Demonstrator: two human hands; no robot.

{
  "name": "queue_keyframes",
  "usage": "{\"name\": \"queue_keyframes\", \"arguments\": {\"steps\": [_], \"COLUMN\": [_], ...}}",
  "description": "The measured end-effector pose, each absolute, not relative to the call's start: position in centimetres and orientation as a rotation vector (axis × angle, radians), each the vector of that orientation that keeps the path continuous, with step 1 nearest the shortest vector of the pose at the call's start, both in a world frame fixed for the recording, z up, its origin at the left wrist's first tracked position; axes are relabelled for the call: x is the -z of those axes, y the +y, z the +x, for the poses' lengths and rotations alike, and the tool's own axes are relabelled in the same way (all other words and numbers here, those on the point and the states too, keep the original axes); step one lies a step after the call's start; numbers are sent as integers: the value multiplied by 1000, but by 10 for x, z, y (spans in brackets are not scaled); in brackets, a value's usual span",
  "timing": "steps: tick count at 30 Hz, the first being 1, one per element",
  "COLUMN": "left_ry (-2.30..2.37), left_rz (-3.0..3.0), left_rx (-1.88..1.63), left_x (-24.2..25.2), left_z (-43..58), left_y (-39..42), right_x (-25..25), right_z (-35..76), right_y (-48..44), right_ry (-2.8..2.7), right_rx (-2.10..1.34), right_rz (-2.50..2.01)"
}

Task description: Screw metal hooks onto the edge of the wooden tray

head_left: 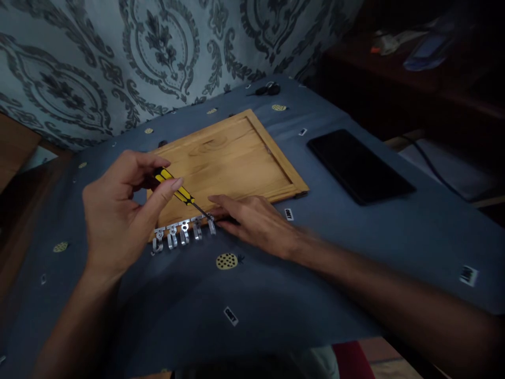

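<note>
My left hand [122, 210] grips a screwdriver [175, 187] by its yellow and black handle. The thin shaft slants down to the right, and its tip meets the rightmost metal hook [212, 226]. My right hand [256, 223] is closed at that same hook, its fingers at the near edge of a framed wooden board [232, 158]; exactly where the fingertips press is partly hidden. Several more silver hooks [184, 231] line the board's near edge to the left, hanging over the side.
A blue cloth with pineapple prints [158, 316] covers the table. A black phone or tablet [359, 166] lies right of the board. Black-handled scissors [268, 89] rest at the back, before a patterned curtain [158, 47]. Dark furniture [394, 79] stands to the right.
</note>
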State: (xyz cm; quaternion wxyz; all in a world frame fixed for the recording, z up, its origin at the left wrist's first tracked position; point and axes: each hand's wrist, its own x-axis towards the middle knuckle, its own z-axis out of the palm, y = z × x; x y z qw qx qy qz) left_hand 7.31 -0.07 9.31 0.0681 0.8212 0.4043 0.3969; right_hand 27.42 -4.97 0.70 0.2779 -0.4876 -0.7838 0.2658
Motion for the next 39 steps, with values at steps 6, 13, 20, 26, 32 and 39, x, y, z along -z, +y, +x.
{"name": "queue_keyframes", "arguments": {"steps": [6,13,20,26,32,39], "left_ry": [1224,1248,1200,1231,1236,1224], "left_rz": [2439,2335,2300,2342,2298,2310], "left_rx": [-1184,-1199,-1209,-1169,-1208,-1298], "left_x": [-93,-93,-94,-94,-95,-98], "left_z": [74,78,77,75,75,74], "left_y": [-2,-3,-4,-6,-6,-7], "right_x": [-4,-4,-6,-8,-8,-7], "right_z": [275,275,274,274,274,274], "right_y": [-49,-49,-49,-49,-49,-50], "right_ry": [-2127,-2110,-2120,-2124,-2128,-2105], "right_rx": [-709,-701,-700,-696,-693,-680], "right_rz": [-1296,-1296,-1311,-1328,-1344,-1332]}}
